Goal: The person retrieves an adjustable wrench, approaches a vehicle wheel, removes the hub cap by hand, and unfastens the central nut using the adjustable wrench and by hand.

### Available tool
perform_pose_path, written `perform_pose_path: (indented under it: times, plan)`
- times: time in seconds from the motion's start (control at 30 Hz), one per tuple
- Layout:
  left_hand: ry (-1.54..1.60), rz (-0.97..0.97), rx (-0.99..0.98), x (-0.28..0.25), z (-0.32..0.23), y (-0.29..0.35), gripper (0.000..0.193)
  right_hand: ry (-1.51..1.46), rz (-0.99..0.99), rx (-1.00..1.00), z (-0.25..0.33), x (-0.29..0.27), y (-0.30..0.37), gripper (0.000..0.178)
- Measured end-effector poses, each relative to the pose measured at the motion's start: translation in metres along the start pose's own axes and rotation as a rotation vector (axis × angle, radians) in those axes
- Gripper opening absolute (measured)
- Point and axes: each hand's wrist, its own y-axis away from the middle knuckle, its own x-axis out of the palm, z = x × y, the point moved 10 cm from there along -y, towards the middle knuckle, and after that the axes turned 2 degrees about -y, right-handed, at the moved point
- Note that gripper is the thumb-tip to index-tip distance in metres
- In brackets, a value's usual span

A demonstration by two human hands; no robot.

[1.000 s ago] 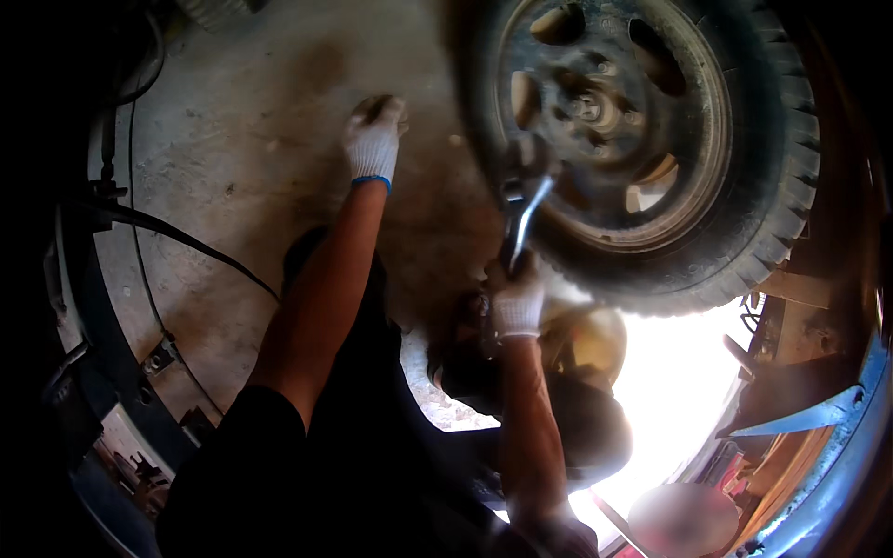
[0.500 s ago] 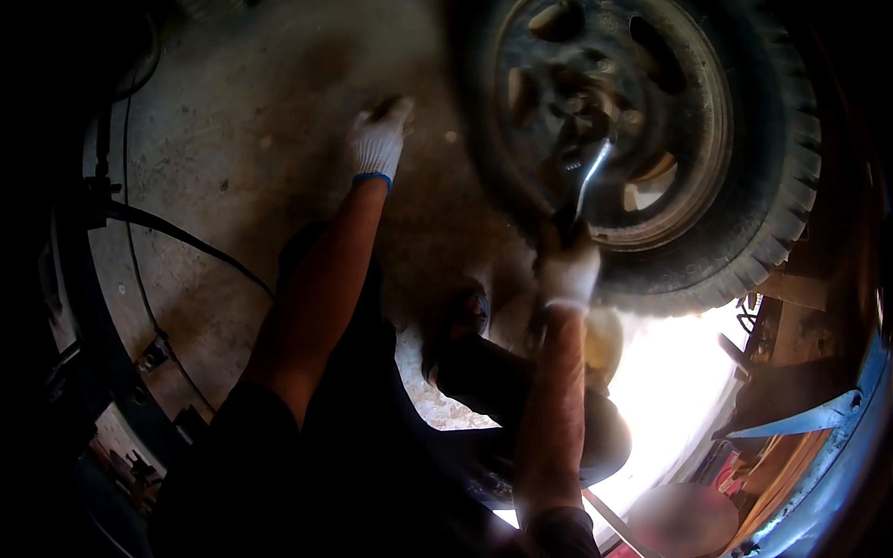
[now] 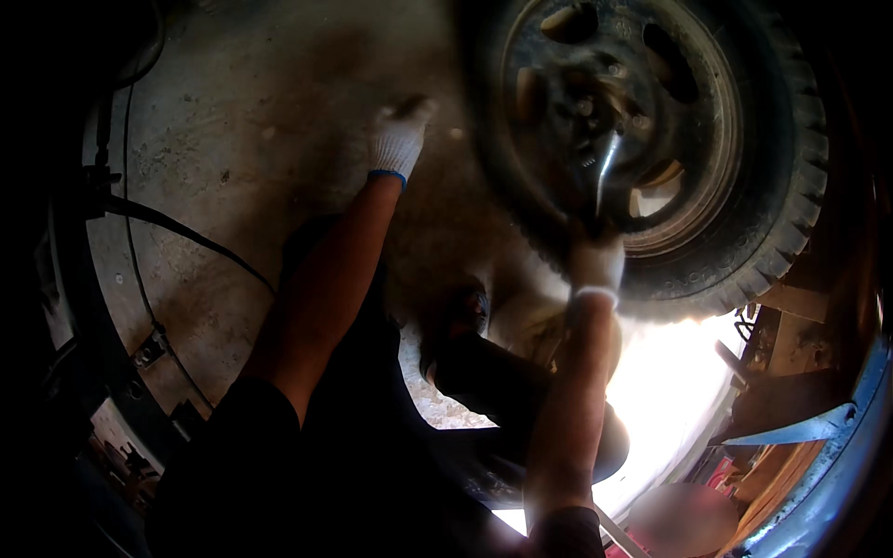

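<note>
My right hand (image 3: 597, 260), in a white knit glove, grips the lower end of a shiny metal wrench (image 3: 607, 172); its fingers are dark and blurred. The wrench's upper end meets the hub of a dark wheel rim (image 3: 677, 223), near the wheel nuts (image 3: 640, 122). A thick black tire (image 3: 786, 209) surrounds the rim. My left hand (image 3: 402, 135), gloved in white with a blue cuff edge, hangs left of the tire over the floor. Its outline is compact, with the fingers curled in shadow; whatever they may hold is hidden.
Stained concrete floor (image 3: 242, 121) stretches at the left. A black hose (image 3: 191, 226) and a cable cross it. Below the tire, a bright patch glares. At the right rim are a blue metal bracket (image 3: 800, 428) and wooden pieces (image 3: 781, 470); a blurred round patch lies lower.
My right hand and the wrench's handle end have swung a little to the right. The wheel appears slightly farther right, and my left hand has also shifted slightly right.
</note>
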Motion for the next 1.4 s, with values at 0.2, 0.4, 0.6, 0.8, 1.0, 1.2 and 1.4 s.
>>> perform_pose_path:
  times: [0.2, 0.4, 0.6, 0.8, 1.0, 1.2, 1.4]
  plan:
    - [0.139, 0.002, -0.08, -0.017, -0.007, 0.006, 0.029, 0.079, 0.111, -0.074, 0.005, 0.004, -0.01, 0.041]
    - [0.148, -0.006, -0.146, -0.01, 0.015, -0.001, 0.045, 0.066, 0.038, -0.064, -0.007, 0.034, -0.005, 0.037]
    - [0.329, 0.084, -0.061, -0.009, -0.002, 0.003, 0.035, -0.168, 0.132, -0.237, -0.018, 0.043, -0.01, 0.037]
    - [0.338, 0.213, -0.077, 0.018, -0.038, 0.028, 0.018, -0.071, -0.201, -0.179, -0.046, 0.052, -0.015, 0.04]
    - [0.34, 0.173, -0.206, 0.011, -0.022, 0.022, 0.021, -0.48, 0.035, 0.2, -0.024, 0.052, 0.028, 0.033]
    - [0.214, 0.281, -0.125, 0.023, -0.034, 0.032, 0.023, -0.4, 0.11, 0.191, -0.064, 0.157, 0.11, 0.027]
    - [0.214, 0.406, -0.106, 0.068, -0.04, 0.056, 0.022, -0.117, 0.27, -0.144, -0.089, 0.282, 0.172, 0.03]
